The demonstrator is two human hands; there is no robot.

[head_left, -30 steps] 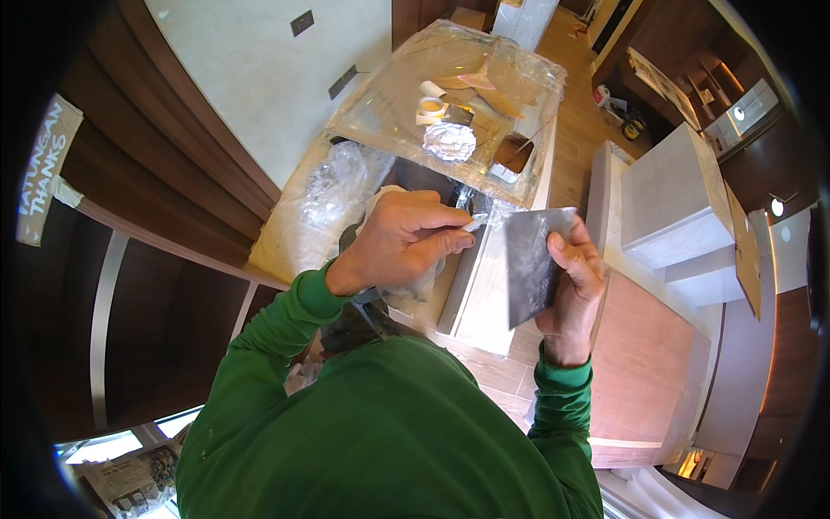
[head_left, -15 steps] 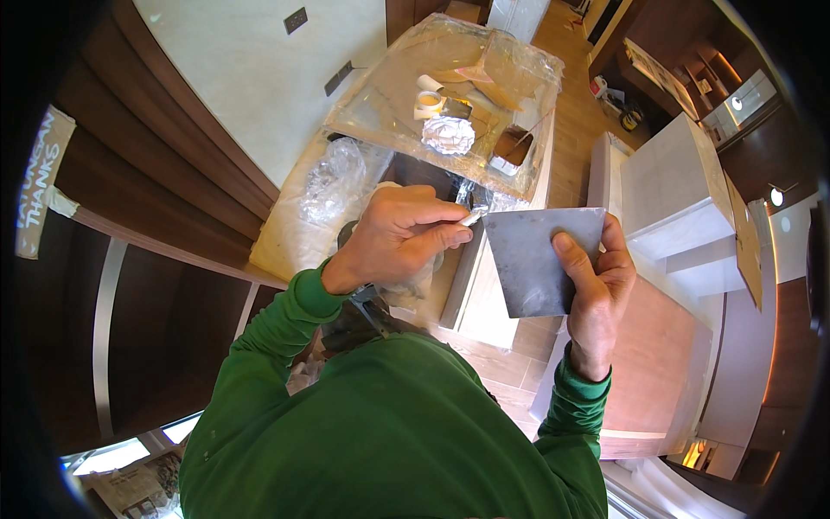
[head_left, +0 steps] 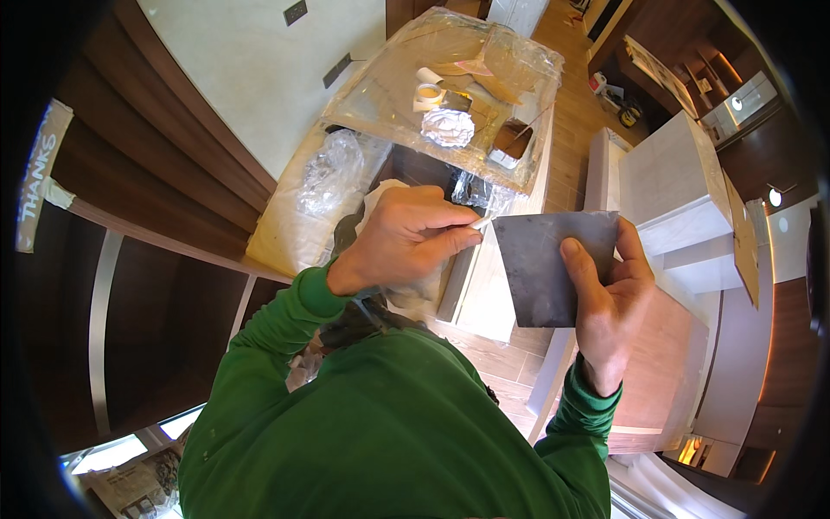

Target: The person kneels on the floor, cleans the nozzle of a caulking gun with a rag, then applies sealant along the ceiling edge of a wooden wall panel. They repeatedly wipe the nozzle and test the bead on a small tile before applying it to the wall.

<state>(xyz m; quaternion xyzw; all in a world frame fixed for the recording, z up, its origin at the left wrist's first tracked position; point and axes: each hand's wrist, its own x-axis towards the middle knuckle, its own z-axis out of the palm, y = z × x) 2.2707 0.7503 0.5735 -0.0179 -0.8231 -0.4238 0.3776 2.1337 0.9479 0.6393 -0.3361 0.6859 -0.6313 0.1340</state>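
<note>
My right hand (head_left: 612, 298) grips a flat, dark grey square plate (head_left: 546, 272) by its right side, the thumb lying over its face. Between the thumb and fingers of my left hand (head_left: 413, 232) a thin white stick-like piece (head_left: 486, 221) is pinched. Its tip points at the plate's upper left corner; whether the two touch I cannot tell. My left fingers hide the rest of that piece, so its exact kind does not show.
Ahead, a plastic-covered table (head_left: 380, 108) bears a tape roll (head_left: 427, 95), crumpled white material (head_left: 448, 128) and an open container (head_left: 510, 143). Clear crumpled plastic (head_left: 333, 177) lies left. White cabinetry (head_left: 666, 173) stands right, dark wood panels (head_left: 173, 329) left.
The plate and my right hand have shifted slightly right and down. My left hand has moved a little to the right, still pinching the white piece.
</note>
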